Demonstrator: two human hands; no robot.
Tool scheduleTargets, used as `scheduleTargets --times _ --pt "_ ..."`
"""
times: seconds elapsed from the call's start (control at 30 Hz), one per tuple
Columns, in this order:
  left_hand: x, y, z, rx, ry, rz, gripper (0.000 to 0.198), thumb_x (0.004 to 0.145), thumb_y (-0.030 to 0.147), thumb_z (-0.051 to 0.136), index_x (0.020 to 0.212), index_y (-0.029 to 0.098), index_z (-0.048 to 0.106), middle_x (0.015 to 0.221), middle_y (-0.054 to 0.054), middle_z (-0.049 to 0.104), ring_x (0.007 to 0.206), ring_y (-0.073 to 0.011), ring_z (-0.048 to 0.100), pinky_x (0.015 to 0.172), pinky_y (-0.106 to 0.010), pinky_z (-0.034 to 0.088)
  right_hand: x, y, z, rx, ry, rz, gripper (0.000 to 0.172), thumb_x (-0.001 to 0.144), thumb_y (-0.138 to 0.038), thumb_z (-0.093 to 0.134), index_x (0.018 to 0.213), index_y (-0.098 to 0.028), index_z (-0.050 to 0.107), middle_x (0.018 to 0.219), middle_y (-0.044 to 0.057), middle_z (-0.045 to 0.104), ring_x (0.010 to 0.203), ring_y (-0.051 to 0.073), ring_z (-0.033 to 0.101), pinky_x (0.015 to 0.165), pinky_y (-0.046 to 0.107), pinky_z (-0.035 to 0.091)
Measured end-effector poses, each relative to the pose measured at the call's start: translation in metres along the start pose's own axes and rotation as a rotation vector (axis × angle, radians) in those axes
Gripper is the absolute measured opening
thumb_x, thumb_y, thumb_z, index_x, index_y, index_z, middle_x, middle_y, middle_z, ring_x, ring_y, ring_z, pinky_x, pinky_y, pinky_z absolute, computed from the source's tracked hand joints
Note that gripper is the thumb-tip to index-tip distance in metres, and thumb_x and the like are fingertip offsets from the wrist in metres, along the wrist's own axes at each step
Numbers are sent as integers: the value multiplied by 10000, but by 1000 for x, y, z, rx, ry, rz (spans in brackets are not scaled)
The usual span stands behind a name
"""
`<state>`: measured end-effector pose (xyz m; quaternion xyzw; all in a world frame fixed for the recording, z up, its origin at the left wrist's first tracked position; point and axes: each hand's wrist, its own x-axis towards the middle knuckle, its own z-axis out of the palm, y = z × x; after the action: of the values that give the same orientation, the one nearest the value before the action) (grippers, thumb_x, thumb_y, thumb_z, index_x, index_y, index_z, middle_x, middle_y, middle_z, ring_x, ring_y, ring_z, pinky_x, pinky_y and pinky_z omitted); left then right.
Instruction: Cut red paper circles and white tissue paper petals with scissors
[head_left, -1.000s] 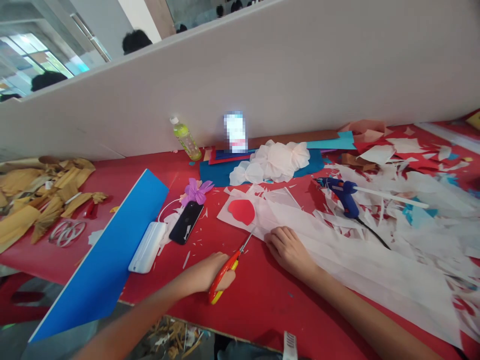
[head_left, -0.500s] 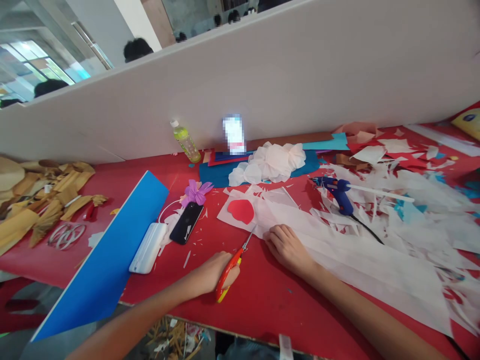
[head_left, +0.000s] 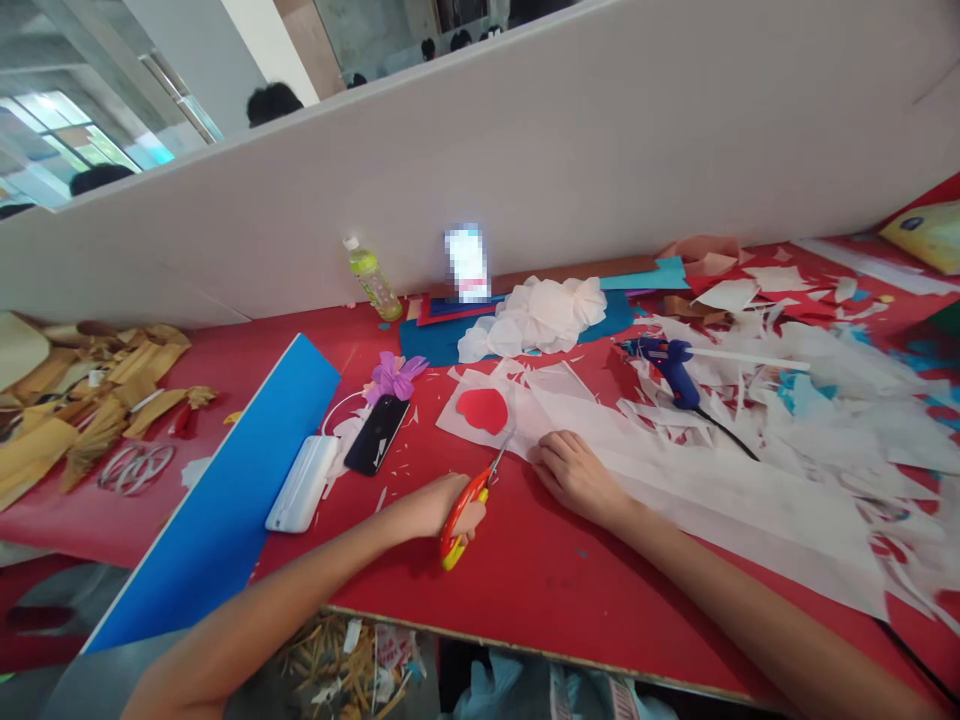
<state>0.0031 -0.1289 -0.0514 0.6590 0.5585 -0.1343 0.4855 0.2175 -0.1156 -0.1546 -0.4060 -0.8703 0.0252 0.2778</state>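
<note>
My left hand (head_left: 442, 508) is wrapped round the red and yellow handles of a pair of scissors (head_left: 465, 515). Their blades point away from me and reach the near edge of a thin white sheet (head_left: 720, 500). On that sheet, just beyond the tips, lies a red scalloped cutout (head_left: 484, 410). To the right of the blades, my right hand (head_left: 574, 470) rests with bent fingers closed on the sheet's near edge; its thumb is mostly hidden. Whether the blades are biting into the sheet is too small to tell.
A dark phone (head_left: 377, 435), a white power bank (head_left: 303, 484) and a purple flower (head_left: 397, 376) lie left, beside a blue board (head_left: 225, 510). Behind are white petals (head_left: 551, 315), a bottle (head_left: 373, 280) and a lit screen (head_left: 466, 262). A glue gun (head_left: 675, 372) lies right among scraps.
The scissors and my left hand have moved slightly forward and right, the blades closer to the red cutout. My right hand stays on the sheet. The camera view has shifted a little.
</note>
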Motion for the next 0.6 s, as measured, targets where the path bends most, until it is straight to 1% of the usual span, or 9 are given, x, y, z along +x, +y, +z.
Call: scheduleTargets --times 0.1,0.2,0.33,0.47,0.53,0.6 --pt "0 -5 0 11 15 96 247 731 299 449 547 150 519 524 -30 574 498 -126 542 462 -189 397 0 0 0 12 0 16 162 898 -177 418 868 -155 576 865 85 551 840 202 483 791 333 400" --pt "0 -10 5 39 70 148 242 740 311 455 550 162 478 492 -8 528 473 -115 502 441 -189 357 -1 1 -1 15 1 15 176 903 -185 404 870 -161 575 867 89 550 849 206 487 784 336 400" --pt "2 -14 11 92 154 155 255 752 321 445 548 169 433 476 16 467 443 -96 434 429 -203 308 -1 1 0 15 -10 7 176 904 -183 404 864 -158 573 862 87 550 845 199 485 789 334 398" --pt "3 -13 11 198 209 138 274 760 314 420 527 170 400 460 30 418 408 -77 359 407 -218 240 -2 2 3 12 -3 -2 180 904 -186 399 855 -160 571 867 88 549 842 197 481 789 333 396" --pt "2 -11 9 275 196 117 271 737 293 433 499 166 408 447 22 429 401 -81 371 406 -225 232 -2 2 4 12 -1 -1 185 904 -188 397 850 -159 571 863 88 549 836 197 480 783 332 395" --pt "2 -9 8 303 155 104 257 713 275 445 483 160 450 461 2 485 418 -97 428 417 -223 262 -2 2 3 16 -7 -1 188 905 -188 396 847 -159 572 857 86 550 833 195 481 780 330 395"
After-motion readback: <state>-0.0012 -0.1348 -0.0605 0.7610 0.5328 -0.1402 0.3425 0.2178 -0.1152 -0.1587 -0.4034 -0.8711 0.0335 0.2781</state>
